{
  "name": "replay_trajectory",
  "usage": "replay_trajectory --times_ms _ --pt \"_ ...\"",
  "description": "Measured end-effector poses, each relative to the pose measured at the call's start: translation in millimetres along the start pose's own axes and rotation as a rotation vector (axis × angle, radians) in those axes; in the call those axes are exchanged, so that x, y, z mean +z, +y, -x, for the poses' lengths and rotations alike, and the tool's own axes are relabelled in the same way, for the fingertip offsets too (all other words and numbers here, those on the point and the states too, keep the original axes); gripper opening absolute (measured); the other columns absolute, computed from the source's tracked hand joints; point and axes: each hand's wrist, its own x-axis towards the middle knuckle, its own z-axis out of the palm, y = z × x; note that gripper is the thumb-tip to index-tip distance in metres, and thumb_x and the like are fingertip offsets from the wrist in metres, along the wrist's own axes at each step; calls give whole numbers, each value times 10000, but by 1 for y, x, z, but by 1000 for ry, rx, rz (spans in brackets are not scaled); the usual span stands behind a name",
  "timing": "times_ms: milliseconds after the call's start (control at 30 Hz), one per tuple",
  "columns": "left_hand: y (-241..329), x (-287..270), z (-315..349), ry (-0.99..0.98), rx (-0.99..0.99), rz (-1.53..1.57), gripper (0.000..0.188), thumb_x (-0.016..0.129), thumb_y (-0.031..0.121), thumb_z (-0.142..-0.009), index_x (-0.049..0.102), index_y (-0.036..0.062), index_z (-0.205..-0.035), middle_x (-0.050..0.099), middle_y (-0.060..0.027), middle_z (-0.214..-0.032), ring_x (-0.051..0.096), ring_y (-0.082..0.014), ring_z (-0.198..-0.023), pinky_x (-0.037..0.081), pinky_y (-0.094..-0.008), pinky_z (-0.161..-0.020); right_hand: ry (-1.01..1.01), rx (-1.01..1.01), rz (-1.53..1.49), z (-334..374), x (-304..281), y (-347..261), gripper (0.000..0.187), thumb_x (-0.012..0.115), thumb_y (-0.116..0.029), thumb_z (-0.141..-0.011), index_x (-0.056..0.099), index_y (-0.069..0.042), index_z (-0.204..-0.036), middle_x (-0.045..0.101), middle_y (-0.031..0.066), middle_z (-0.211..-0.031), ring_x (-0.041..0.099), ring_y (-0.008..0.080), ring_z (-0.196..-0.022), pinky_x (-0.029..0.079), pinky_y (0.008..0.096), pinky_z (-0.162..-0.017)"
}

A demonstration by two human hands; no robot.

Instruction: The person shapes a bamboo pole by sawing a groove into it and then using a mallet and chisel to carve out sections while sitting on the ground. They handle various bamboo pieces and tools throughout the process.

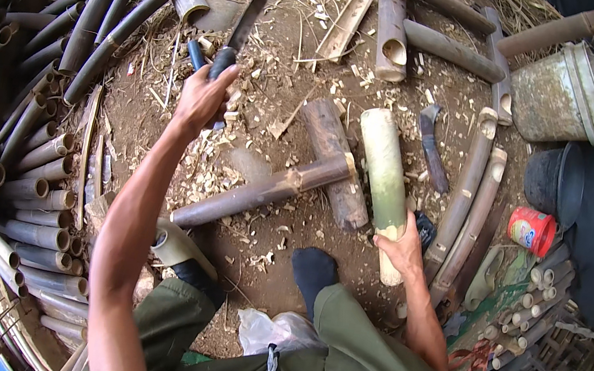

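My left hand (203,97) is closed around the dark handle of a machete (250,17), whose blade points away from me and up to the right. Close to that fist, a short blue piece (195,54) shows; I cannot make out what it is. My right hand (403,249) grips the lower end of a thick bamboo section (384,165), green in the middle and pale where its skin is scraped off. The section stands tilted beside a wooden block (329,156). Across the block rests one end of a brown bamboo pole (265,190).
Wood chips litter the dirt floor (256,147). Cut bamboo poles (43,222) are stacked at the left. A curved dark tool (433,147), bamboo lengths (464,198), a dirty white bucket (559,96), a black bucket (546,178) and a red tin (531,230) lie rightward. A bamboo frame (445,49) stands farther off.
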Motion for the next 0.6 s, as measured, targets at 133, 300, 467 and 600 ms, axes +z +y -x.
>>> replay_trajectory --times_ms 133,300,467,600 --pt "-13 -32 92 32 1 160 368 639 183 -820 488 -25 -1084 539 -51 -710 544 -121 -557 482 -287 -487 5 -74 -223 51 -23 -23 873 813 -330 -741 380 29 -1409 603 174 -1224 584 260 -1119 440 367 -998" --pt "-13 -57 156 -67 31 -449 423 614 410 -890 559 -2 -971 534 -39 -664 506 -133 -551 448 -337 -511 -76 -138 -612 104 -54 16 855 812 -381 -698 430 22 -1348 590 112 -1126 584 216 -1023 467 346 -926" --pt "-2 -56 203 -159 -33 -858 626 518 616 -945 604 3 -851 615 -188 -653 635 -317 -637 486 -476 -635 -202 -5 -772 117 -71 -56 722 744 -276 -681 495 40 -1281 614 148 -1146 656 234 -951 553 364 -822" --pt "-4 -49 224 -191 -10 -1003 619 529 612 -932 601 1 -865 632 -255 -698 637 -464 -727 481 -515 -668 -172 -42 -738 115 -66 -67 709 760 -217 -675 476 41 -1271 630 143 -1087 676 231 -908 570 368 -819"
